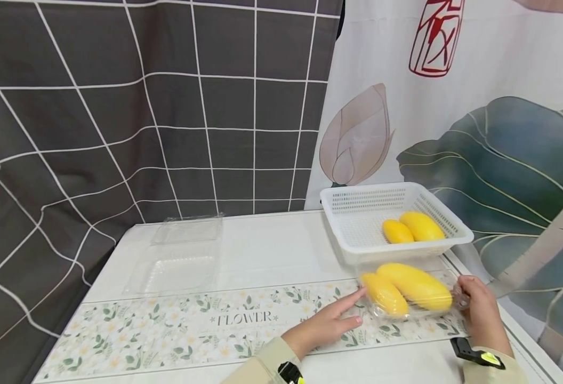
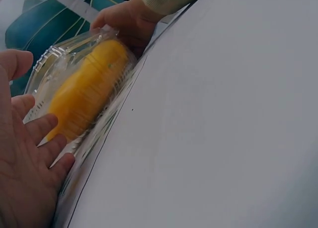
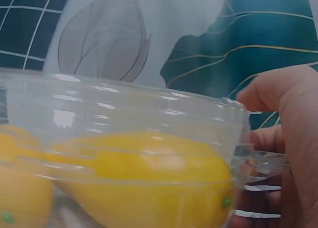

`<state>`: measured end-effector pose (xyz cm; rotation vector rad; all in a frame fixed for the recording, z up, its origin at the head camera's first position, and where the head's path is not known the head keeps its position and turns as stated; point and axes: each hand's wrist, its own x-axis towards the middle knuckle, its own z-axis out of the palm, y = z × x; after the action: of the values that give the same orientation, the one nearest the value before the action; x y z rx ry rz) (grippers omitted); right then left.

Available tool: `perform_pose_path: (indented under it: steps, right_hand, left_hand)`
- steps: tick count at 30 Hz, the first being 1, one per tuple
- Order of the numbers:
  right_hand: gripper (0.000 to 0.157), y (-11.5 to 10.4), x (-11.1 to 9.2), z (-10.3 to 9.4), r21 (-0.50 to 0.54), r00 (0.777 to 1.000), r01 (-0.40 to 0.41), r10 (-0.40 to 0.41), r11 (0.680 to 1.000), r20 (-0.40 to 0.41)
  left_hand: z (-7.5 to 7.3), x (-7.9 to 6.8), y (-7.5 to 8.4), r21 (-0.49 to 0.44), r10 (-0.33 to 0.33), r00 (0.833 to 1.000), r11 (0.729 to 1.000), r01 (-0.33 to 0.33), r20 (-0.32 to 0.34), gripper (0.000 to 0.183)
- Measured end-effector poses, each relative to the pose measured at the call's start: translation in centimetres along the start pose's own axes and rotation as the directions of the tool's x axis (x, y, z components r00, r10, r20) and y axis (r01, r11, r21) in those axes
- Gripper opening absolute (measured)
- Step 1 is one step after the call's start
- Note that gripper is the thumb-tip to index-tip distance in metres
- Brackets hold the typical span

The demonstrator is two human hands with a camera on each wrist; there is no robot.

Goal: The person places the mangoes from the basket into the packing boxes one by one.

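Note:
A clear plastic box [image 1: 413, 316] with its lid down holds two yellow mangoes, a larger one [image 1: 418, 285] and a smaller one [image 1: 384, 294]. My right hand [image 1: 485, 314] grips the box's right end, its thumb near the top edge in the right wrist view, where the larger mango [image 3: 154, 168] shows through the plastic. At the left end is my left hand [image 1: 324, 325], fingers extended and fingertips by the box wall. The left wrist view shows this hand [image 2: 25, 153] with spread fingers beside the box.
Behind the box stands a white perforated basket [image 1: 358, 208] with two more mangoes [image 1: 420, 226] in it. An open clear box [image 1: 181, 266] lies at the table's left back. A floral runner [image 1: 166, 330] crosses the white table [image 1: 272, 240]; curtains hang behind.

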<state>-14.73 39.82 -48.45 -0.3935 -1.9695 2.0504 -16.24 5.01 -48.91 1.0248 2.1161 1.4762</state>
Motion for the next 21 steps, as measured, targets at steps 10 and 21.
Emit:
perform_pose_path:
  steps: [10, 21]
  right_hand:
    - [0.050, -1.9, -0.4, 1.6, -0.383, 0.958, -0.127, 0.014, 0.915, -0.287]
    - [0.031, -6.9, 0.2, 8.9, -0.572, 0.847, 0.247, -0.461, 0.782, -0.265]
  left_hand:
    - [-0.7, -0.5, -0.3, 0.098, -0.029, 0.998, 0.995, 0.033, -0.047, 0.054]
    - [-11.2, -4.7, 1.6, 0.187, 0.025, 0.959, 0.982, 0.030, -0.283, 0.049]
